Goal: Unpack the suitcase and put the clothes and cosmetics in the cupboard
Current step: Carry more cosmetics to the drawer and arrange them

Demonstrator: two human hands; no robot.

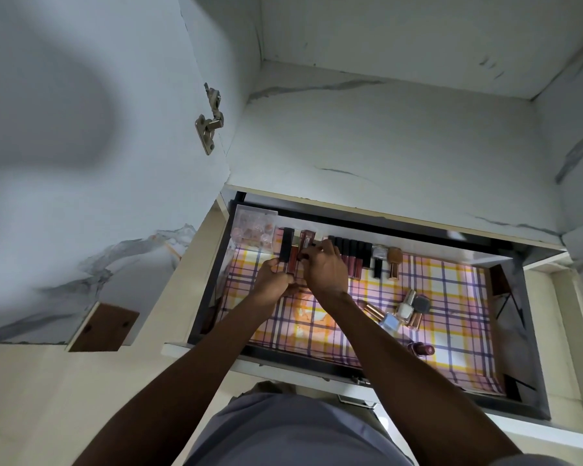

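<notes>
An open cupboard drawer (512, 375) lined with checked paper holds cosmetics. Along its far edge lies a row of lip gloss tubes (350, 255), with a clear box of small pots (254, 227) at the far left. My left hand (271, 280) grips the lower end of a reddish lip gloss tube (56, 264) in the left group. My right hand (323, 267) pinches a tube at the top of that group; its fingertips hide the tube. Loose nail polish bottles (408, 307) lie at the drawer's middle right.
A marble-patterned shelf (384, 146) sits above the drawer. The open cupboard door (81, 129) with its hinge (211, 119) stands to the left. A dark red bottle (421, 349) lies near the drawer's front edge. Two foundation bottles (386, 257) end the back row.
</notes>
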